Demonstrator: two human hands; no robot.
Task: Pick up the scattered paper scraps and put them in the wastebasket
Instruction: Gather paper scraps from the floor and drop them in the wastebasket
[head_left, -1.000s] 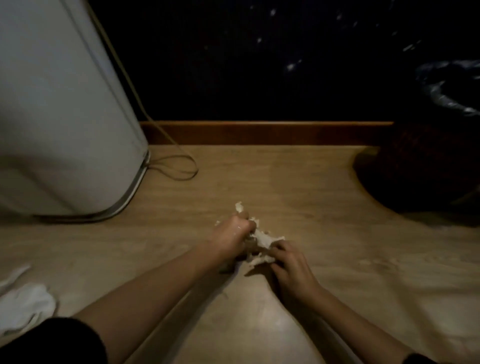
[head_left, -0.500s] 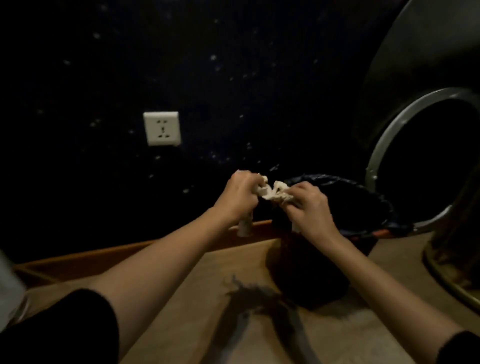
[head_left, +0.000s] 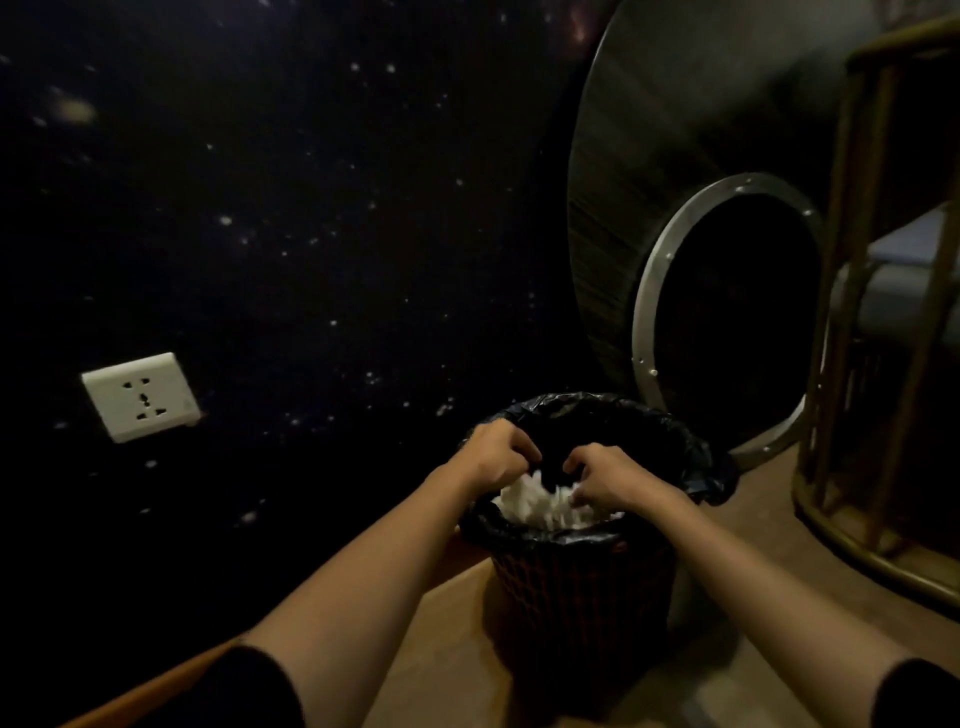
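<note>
White paper scraps (head_left: 540, 506) are lying inside the wastebasket (head_left: 582, 582); above its rim, left hand (head_left: 493, 454) and right hand (head_left: 608, 478) are curling loosely, gripping nothing discernible.

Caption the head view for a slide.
Both hands release white paper scraps into a black-lined wicker wastebasket.

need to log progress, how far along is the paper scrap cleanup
Done: white paper scraps already lie inside the black-lined wastebasket. In hand: left hand and right hand are over its mouth, fingers curled, apparently dropping them. Left: unclear, as little floor is visible.
</note>
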